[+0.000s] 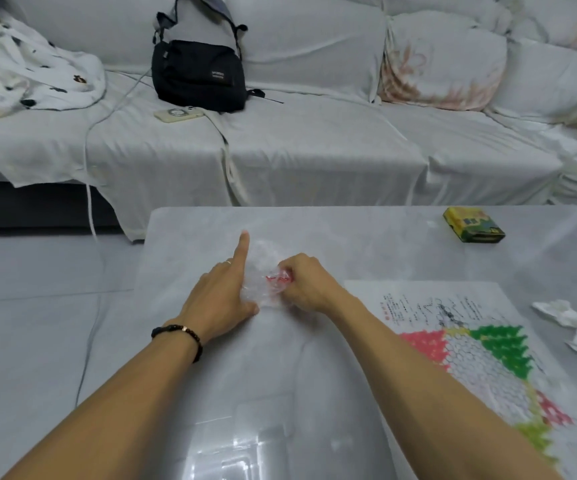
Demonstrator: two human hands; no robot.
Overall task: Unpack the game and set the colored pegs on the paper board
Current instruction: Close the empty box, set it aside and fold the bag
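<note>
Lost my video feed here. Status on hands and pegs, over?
Both hands on the clear plastic bag: left hand holds it, forefinger straight; right hand pinches it. Red pegs still bagged. Paper board unfolded at right, no pegs on it.

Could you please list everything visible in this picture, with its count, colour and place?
clear plastic bag with red pegs inside: one, transparent with red, on the table between both hands
printed paper game board: one, white with red, green and yellow triangles, on the table at right
small cardboard game box: one, yellow and green, far right of the table
crumpled tissue: white, right table edge
glossy grey table: one, foreground
black and grey backpack: one, on the sofa
phone: one, cream, in front of the backpack
white-covered sofa: one, background
left hand: index finger straight, thumb on the bag
right hand: grips the bag
</note>
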